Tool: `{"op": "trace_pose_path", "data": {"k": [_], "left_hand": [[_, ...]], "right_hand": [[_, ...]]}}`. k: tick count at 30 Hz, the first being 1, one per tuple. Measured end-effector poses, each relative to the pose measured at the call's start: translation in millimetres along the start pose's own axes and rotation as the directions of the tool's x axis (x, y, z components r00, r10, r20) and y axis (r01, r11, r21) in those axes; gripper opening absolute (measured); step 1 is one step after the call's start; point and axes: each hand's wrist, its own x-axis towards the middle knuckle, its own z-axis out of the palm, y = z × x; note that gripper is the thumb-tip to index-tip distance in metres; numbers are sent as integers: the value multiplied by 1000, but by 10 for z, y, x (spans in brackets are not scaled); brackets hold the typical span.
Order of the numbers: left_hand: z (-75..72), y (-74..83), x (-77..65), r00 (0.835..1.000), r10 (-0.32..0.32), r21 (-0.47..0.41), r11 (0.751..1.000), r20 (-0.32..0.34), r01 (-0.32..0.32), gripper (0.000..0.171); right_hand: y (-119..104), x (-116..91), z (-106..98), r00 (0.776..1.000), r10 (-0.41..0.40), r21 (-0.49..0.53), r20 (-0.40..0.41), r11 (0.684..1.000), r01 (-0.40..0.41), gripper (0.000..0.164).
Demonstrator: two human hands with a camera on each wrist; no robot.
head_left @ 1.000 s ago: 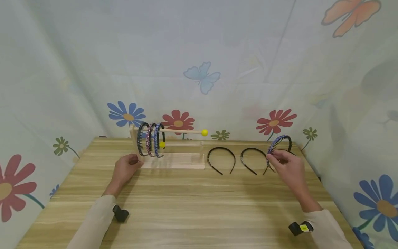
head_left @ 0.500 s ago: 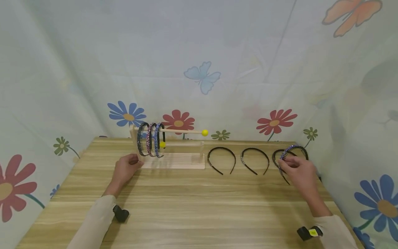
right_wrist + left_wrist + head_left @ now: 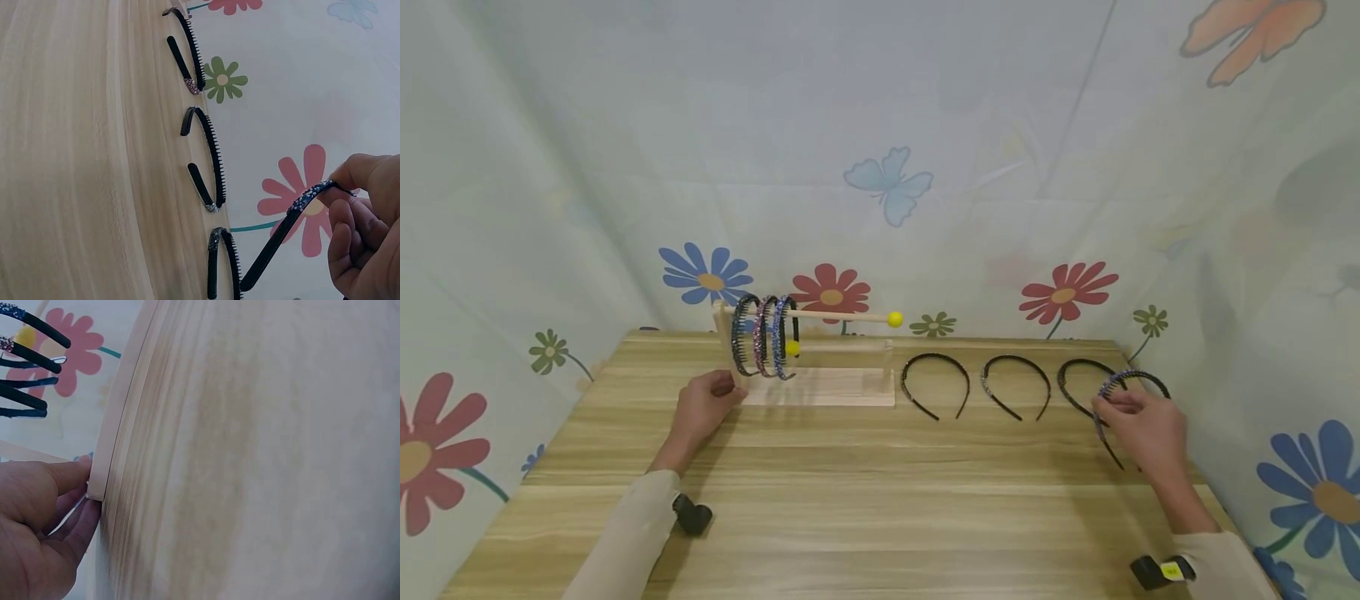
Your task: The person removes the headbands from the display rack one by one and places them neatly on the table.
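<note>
My right hand (image 3: 1150, 429) pinches a black toothed headband with blue glitter (image 3: 303, 199) between thumb and fingers, held at the table's right side. One end of it hangs down toward the tabletop. Over at the left, my left hand (image 3: 702, 408) grips the corner of a pale wooden stand's base (image 3: 827, 387); in the left wrist view the thumb and fingers pinch the base's edge (image 3: 112, 425). On the stand's rods hang a dark headband (image 3: 739, 342), a pink glitter headband (image 3: 758, 337) and a blue glitter headband (image 3: 777, 333).
Three black headbands lie in a row right of the stand: the near one (image 3: 934, 358), the middle one (image 3: 1015, 360) and the far one (image 3: 1078, 364), partly behind the held headband. Yellow balls (image 3: 895, 319) cap the rods. A flowered cloth (image 3: 970, 250) backs the wooden table (image 3: 880, 500).
My right hand has carried the blue glitter headband rightward and lower, past the far headband in the row. The left hand and the stand have stayed in place.
</note>
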Motion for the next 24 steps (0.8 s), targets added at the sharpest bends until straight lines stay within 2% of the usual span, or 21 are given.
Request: {"op": "trace_pose_path", "data": {"k": [12, 24], "left_hand": [[6, -12, 8, 1000, -1, -8, 1000, 9, 1, 43], [20, -19, 15, 1000, -6, -8, 1000, 6, 6, 42]], "right_hand": [[263, -83, -72, 998, 33, -75, 48, 997, -29, 40], [343, -133, -116, 990, 55, -144, 127, 989, -36, 38]]}}
